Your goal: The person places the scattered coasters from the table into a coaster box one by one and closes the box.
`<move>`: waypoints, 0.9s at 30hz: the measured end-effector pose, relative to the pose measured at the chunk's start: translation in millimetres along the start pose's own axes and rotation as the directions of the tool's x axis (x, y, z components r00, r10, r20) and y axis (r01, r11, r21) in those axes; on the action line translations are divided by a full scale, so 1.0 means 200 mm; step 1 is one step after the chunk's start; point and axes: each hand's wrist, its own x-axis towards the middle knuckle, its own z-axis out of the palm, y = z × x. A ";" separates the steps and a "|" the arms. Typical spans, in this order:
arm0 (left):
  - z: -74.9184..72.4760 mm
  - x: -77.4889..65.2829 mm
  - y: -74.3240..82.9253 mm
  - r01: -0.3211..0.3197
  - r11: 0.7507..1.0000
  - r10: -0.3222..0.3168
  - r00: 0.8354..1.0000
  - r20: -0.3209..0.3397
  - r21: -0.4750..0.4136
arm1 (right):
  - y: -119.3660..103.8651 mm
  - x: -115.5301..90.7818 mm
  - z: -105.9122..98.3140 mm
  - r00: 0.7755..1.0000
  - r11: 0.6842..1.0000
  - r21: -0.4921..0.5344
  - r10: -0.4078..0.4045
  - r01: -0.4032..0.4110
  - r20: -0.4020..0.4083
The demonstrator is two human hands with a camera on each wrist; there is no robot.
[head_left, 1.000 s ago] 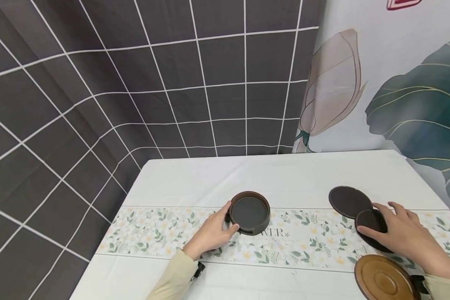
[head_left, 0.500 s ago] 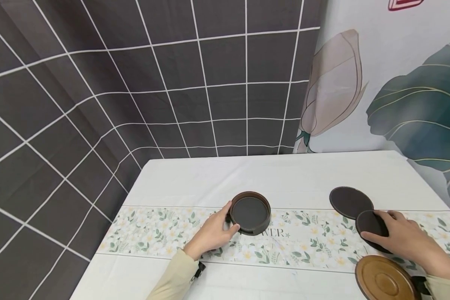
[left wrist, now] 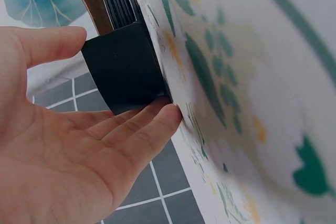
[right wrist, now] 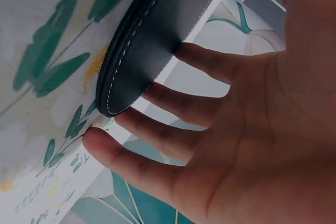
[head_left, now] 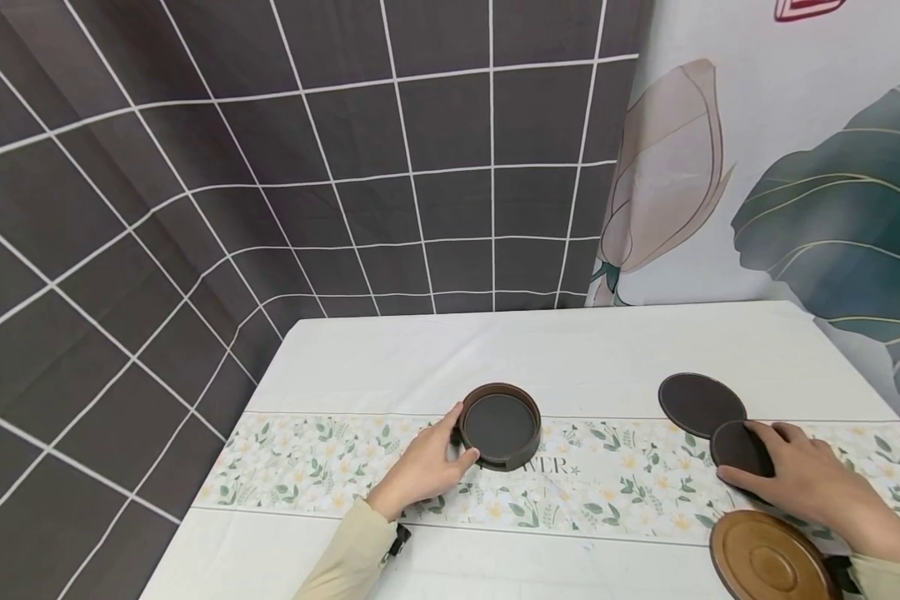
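In the head view my left hand (head_left: 427, 462) holds the side of a round dark coaster holder (head_left: 534, 442) at the table's middle, thumb on its near side and fingers on its far side. The left wrist view shows the holder's black wall (left wrist: 123, 66) and a slot with several stacked coaster edges (left wrist: 118, 3). At the right, my right hand (head_left: 817, 475) grips a dark round coaster (head_left: 737, 450), its thumb and fingers on opposite sides. White stitching runs along that coaster's rim in the right wrist view, and its edge looks layered.
Another dark coaster (head_left: 701, 404) lies flat just behind the gripped one. A brown round lid-like disc (head_left: 768, 558) with raised rings lies by the right wrist. A floral band crosses the white tablecloth (head_left: 570, 358). Behind hangs a dark gridded curtain (head_left: 450, 200).
The right hand's fingers, raised and spread a second ago, have come down and drawn in on the coaster. The left hand and the coaster holder have stayed in place.
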 end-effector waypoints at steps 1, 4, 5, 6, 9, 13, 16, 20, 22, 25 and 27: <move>0.00 0.00 0.00 -0.001 1.000 0.001 1.000 0.000 -0.001 | 0.00 0.00 0.00 1.000 1.000 -0.001 -0.004 0.004 -0.002; 0.00 0.00 0.00 -0.004 1.000 0.004 1.000 0.000 -0.004 | -0.01 0.00 0.00 1.000 1.000 0.002 -0.016 0.016 -0.006; 0.00 0.00 0.00 -0.005 1.000 0.005 1.000 0.000 -0.004 | -0.01 0.00 0.00 1.000 1.000 0.003 -0.020 0.020 -0.006; 0.00 0.00 0.00 -0.004 1.000 0.004 1.000 0.001 -0.003 | -0.01 0.00 0.00 1.000 1.000 0.005 -0.023 0.023 -0.006; 0.00 0.00 0.00 -0.002 1.000 0.002 1.000 0.005 -0.003 | -0.01 0.00 0.00 1.000 1.000 0.005 -0.025 0.025 -0.008; -0.01 -0.01 0.01 0.000 1.000 0.000 1.000 0.009 -0.004 | 0.00 0.00 0.01 0.999 1.000 -0.003 -0.019 0.019 -0.034; -0.01 -0.01 0.01 0.000 1.000 0.000 1.000 0.006 0.000 | -0.01 0.00 0.01 0.998 1.000 -0.009 -0.006 0.005 -0.062; -0.01 -0.01 0.01 0.003 1.000 -0.003 1.000 0.004 0.006 | -0.02 -0.01 0.01 0.996 1.000 0.004 0.019 -0.019 -0.084; -0.01 -0.01 0.01 0.005 1.000 -0.005 1.000 0.006 0.005 | -0.03 -0.02 0.00 0.996 1.000 0.016 0.027 -0.026 -0.090; -0.01 -0.01 0.01 0.004 1.000 -0.004 1.000 0.009 0.001 | -0.04 -0.02 -0.02 0.994 0.999 0.024 0.028 -0.025 -0.102; 0.00 0.00 0.00 0.002 1.000 -0.002 1.000 0.009 0.000 | -0.05 -0.02 -0.02 0.993 0.999 0.025 0.026 -0.023 -0.119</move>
